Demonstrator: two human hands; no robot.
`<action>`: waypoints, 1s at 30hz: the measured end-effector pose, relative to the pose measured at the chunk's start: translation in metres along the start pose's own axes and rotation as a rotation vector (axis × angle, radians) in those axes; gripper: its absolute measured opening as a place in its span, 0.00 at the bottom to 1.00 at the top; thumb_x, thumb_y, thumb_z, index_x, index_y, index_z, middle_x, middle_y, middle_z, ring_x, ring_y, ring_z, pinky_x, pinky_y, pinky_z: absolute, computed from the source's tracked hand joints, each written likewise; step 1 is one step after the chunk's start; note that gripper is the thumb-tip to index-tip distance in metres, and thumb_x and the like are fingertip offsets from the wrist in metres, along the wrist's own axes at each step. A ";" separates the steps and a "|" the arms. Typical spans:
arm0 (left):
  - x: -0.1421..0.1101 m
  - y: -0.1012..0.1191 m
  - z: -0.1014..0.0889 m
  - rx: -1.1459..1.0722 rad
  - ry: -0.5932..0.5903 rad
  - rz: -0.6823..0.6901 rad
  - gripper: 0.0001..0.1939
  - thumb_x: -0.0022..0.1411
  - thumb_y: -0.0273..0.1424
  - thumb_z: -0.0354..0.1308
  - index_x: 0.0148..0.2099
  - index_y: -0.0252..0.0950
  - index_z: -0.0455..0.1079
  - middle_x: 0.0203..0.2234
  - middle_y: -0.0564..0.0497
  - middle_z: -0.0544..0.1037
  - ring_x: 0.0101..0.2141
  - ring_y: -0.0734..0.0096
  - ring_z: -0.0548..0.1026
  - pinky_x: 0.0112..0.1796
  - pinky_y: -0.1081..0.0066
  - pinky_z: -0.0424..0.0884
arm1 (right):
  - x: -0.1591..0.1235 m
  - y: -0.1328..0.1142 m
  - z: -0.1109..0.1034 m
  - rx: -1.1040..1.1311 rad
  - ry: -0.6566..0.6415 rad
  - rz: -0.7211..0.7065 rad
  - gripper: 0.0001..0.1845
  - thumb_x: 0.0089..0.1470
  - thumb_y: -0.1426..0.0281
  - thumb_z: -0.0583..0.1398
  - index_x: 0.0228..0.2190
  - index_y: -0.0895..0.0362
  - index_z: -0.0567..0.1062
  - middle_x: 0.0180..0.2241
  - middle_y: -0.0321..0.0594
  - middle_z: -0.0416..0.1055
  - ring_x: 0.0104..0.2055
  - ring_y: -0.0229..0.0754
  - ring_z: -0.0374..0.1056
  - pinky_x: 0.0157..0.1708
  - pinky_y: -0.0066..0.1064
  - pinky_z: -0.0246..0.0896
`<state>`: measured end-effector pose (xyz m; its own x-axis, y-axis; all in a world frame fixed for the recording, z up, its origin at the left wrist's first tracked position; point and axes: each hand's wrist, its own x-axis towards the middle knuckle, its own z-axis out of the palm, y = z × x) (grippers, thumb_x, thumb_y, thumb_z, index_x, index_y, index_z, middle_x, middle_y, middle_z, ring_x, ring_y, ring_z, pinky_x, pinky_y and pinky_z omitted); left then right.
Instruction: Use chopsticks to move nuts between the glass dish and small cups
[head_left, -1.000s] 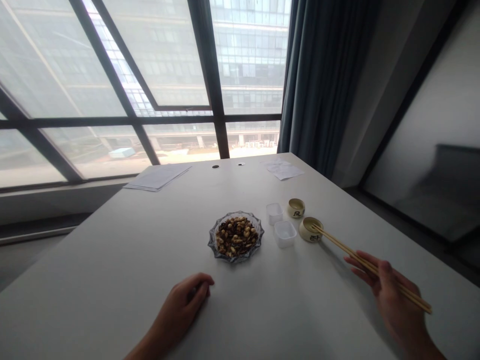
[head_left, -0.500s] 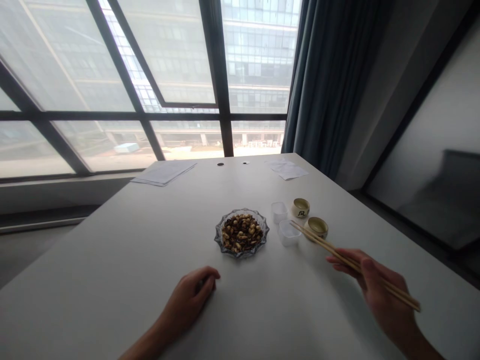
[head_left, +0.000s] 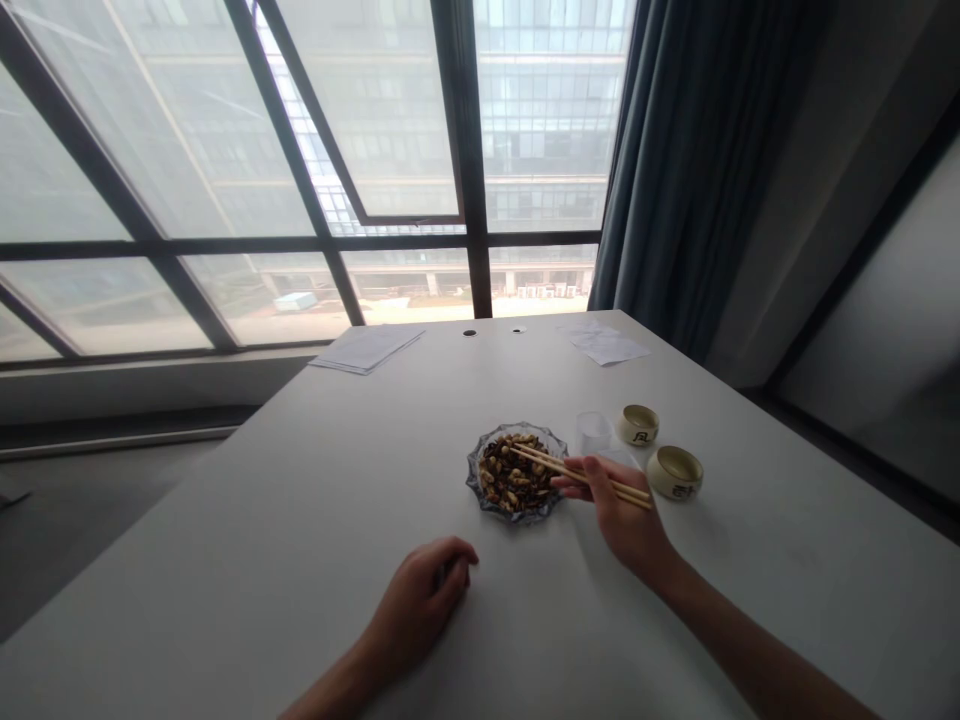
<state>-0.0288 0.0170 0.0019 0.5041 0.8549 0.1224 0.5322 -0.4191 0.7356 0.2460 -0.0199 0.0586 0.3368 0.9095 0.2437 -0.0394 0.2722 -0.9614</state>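
Note:
My right hand (head_left: 626, 510) grips a pair of wooden chopsticks (head_left: 592, 476), and their tips reach over the mixed nuts and dark seeds (head_left: 504, 470). These fill a scalloped glass bowl (head_left: 475, 487) in the middle of the table. Whether the tips pinch a nut is too small to tell. Curled loosely, my left hand (head_left: 427, 595) rests on the tabletop in front of the bowl, with nothing visible in it. Just beyond my right hand stands a small clear plastic container (head_left: 592, 430); a second container (head_left: 619, 457) is mostly hidden behind that hand.
Two small greenish cups with dark characters stand to the right, a far cup (head_left: 639, 425) and a nearer cup (head_left: 675, 472). Stacked papers (head_left: 367, 350) lie at the back left of the white table (head_left: 337, 470), and more sheets (head_left: 609, 343) lie at the back right.
My right hand has moved left with the chopsticks, from the containers and cups to over the bowl. My left hand stays by the bowl. The whole view has shifted slightly.

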 end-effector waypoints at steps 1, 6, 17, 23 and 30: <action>0.000 0.000 0.000 0.010 -0.003 0.001 0.13 0.68 0.34 0.50 0.39 0.37 0.76 0.27 0.52 0.79 0.30 0.65 0.76 0.34 0.72 0.69 | 0.000 0.003 0.001 -0.006 0.008 0.006 0.28 0.53 0.45 0.64 0.36 0.59 0.81 0.38 0.50 0.82 0.37 0.54 0.81 0.37 0.42 0.80; -0.001 0.000 0.000 0.068 -0.003 0.007 0.13 0.67 0.33 0.50 0.39 0.38 0.76 0.30 0.51 0.80 0.32 0.65 0.76 0.37 0.71 0.69 | -0.001 0.014 0.000 -0.022 0.027 0.036 0.32 0.50 0.42 0.64 0.37 0.59 0.82 0.39 0.51 0.82 0.38 0.56 0.81 0.37 0.43 0.80; 0.000 0.000 0.000 0.049 -0.017 -0.003 0.13 0.68 0.34 0.49 0.39 0.38 0.76 0.29 0.51 0.80 0.33 0.64 0.76 0.37 0.71 0.69 | -0.003 0.022 -0.004 0.020 0.113 0.039 0.28 0.52 0.45 0.65 0.35 0.59 0.82 0.36 0.50 0.83 0.37 0.55 0.81 0.37 0.43 0.81; 0.000 0.002 0.000 0.029 -0.011 -0.018 0.14 0.67 0.35 0.50 0.39 0.37 0.76 0.29 0.50 0.79 0.33 0.63 0.76 0.37 0.70 0.70 | -0.004 0.008 -0.009 0.040 0.152 0.023 0.27 0.53 0.46 0.65 0.34 0.60 0.82 0.34 0.49 0.83 0.36 0.55 0.81 0.37 0.43 0.81; 0.001 0.000 0.000 0.048 -0.005 -0.003 0.14 0.67 0.35 0.50 0.39 0.38 0.76 0.30 0.50 0.80 0.33 0.63 0.76 0.37 0.70 0.70 | -0.017 -0.041 -0.054 -0.035 0.264 -0.049 0.25 0.57 0.50 0.64 0.36 0.61 0.83 0.36 0.52 0.82 0.37 0.54 0.81 0.39 0.41 0.81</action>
<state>-0.0286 0.0174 0.0023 0.5055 0.8548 0.1172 0.5658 -0.4310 0.7029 0.2926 -0.0632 0.0871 0.5710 0.7811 0.2527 0.0137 0.2988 -0.9542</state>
